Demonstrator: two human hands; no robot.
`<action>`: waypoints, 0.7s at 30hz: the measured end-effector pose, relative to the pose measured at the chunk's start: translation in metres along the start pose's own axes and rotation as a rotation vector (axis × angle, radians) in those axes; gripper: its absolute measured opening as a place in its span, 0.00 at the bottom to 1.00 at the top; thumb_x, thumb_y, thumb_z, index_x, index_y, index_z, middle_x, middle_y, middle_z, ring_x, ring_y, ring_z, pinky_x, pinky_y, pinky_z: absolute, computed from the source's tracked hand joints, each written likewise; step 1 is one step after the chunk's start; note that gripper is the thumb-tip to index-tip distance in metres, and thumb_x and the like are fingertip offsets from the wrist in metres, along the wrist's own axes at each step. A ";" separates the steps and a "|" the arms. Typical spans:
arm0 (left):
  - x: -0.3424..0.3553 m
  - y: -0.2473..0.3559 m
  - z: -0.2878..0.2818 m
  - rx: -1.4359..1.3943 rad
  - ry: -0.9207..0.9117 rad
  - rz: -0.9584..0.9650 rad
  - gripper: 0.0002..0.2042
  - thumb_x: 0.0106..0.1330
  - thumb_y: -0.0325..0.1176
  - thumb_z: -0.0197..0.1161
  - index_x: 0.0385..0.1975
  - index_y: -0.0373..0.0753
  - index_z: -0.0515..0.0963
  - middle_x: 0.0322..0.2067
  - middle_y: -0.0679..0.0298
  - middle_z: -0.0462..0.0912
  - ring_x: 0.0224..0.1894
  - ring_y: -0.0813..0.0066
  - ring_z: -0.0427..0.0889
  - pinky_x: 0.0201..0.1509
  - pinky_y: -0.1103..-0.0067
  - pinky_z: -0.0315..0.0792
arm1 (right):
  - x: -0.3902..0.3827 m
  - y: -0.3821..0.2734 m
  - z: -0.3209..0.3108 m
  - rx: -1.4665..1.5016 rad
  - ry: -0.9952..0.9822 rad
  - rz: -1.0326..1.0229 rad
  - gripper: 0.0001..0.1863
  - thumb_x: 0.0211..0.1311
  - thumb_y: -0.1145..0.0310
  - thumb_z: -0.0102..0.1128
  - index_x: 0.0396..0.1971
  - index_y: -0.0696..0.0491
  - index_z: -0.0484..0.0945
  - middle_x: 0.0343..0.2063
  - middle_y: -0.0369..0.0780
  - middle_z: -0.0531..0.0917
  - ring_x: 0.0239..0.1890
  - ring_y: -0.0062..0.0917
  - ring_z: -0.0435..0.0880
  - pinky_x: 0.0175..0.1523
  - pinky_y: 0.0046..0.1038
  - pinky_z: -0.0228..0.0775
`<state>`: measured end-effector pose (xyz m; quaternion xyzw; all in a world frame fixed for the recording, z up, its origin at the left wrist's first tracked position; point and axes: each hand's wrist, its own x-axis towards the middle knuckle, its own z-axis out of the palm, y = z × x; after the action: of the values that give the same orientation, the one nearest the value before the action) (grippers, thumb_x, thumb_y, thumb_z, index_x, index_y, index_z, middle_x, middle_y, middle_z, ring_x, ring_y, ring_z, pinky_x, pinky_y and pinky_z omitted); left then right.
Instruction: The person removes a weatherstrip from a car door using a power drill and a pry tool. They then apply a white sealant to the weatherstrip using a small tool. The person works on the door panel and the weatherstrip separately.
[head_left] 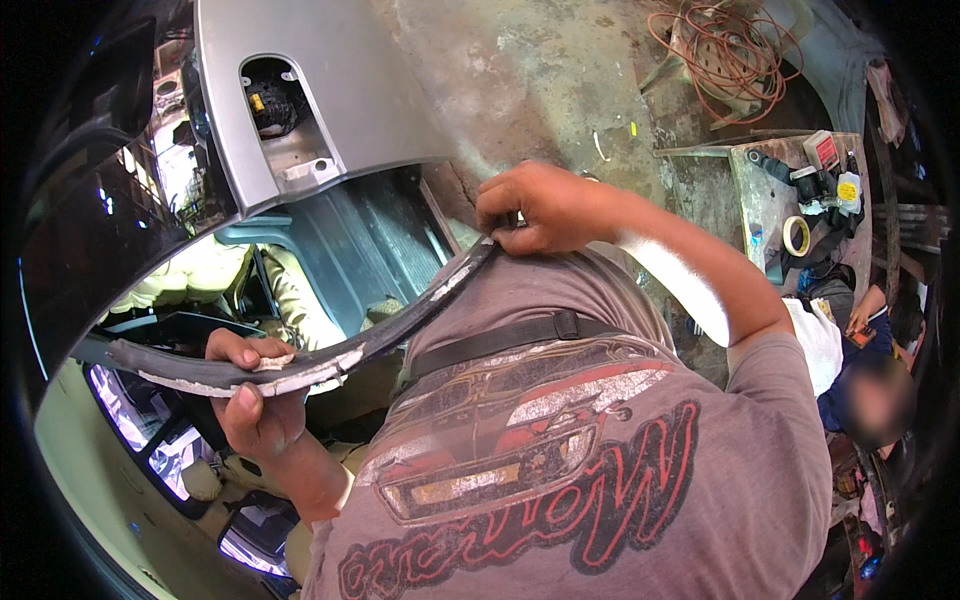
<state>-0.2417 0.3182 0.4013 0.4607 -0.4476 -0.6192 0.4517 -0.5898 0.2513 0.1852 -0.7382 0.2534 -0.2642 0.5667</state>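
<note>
A black rubber weatherstrip (385,340) curves across the front of my body, with ragged white residue along part of its length. My left hand (262,405) is closed around its left stretch, thumb on the near edge and fingertips on the far one. Beside those fingertips a pale flake clings to the strip. Up and to the right, my right hand (535,205) pinches the strip's upper end, its fingers curled together. Just beyond lies the car's open doorway with a grey-blue plastic sill panel (350,240). The strip's far left end runs toward the dark door frame.
A silver car body panel (370,100) with a lamp-shaped opening (275,110) stands ahead. On the right, a worn table (750,205) carries a tape roll (796,236), bottles and a small box. An orange hose (725,60) lies coiled behind it. Another person (865,350) sits at right.
</note>
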 end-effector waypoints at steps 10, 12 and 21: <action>-0.001 0.001 -0.001 0.033 -0.034 0.013 0.20 0.64 0.34 0.70 0.46 0.33 0.66 0.37 0.41 0.83 0.38 0.58 0.86 0.43 0.72 0.84 | 0.004 0.016 0.002 0.101 0.068 0.193 0.07 0.63 0.72 0.64 0.37 0.58 0.79 0.27 0.47 0.83 0.29 0.31 0.79 0.39 0.35 0.73; -0.001 0.002 -0.004 0.016 -0.041 0.014 0.20 0.64 0.33 0.70 0.46 0.33 0.66 0.38 0.41 0.83 0.39 0.58 0.86 0.44 0.71 0.84 | 0.002 0.026 0.001 0.111 0.088 0.248 0.09 0.63 0.70 0.65 0.39 0.58 0.79 0.29 0.49 0.83 0.31 0.33 0.78 0.41 0.37 0.73; -0.003 0.002 -0.010 -0.033 -0.062 -0.004 0.19 0.64 0.33 0.69 0.46 0.33 0.65 0.38 0.41 0.82 0.41 0.58 0.85 0.48 0.69 0.85 | -0.017 0.049 -0.006 0.244 0.210 0.380 0.10 0.59 0.79 0.61 0.41 0.58 0.83 0.33 0.42 0.87 0.33 0.29 0.85 0.43 0.31 0.78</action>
<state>-0.2311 0.3196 0.4025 0.4346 -0.4502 -0.6415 0.4437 -0.6100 0.2471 0.1370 -0.5720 0.4112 -0.2569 0.6616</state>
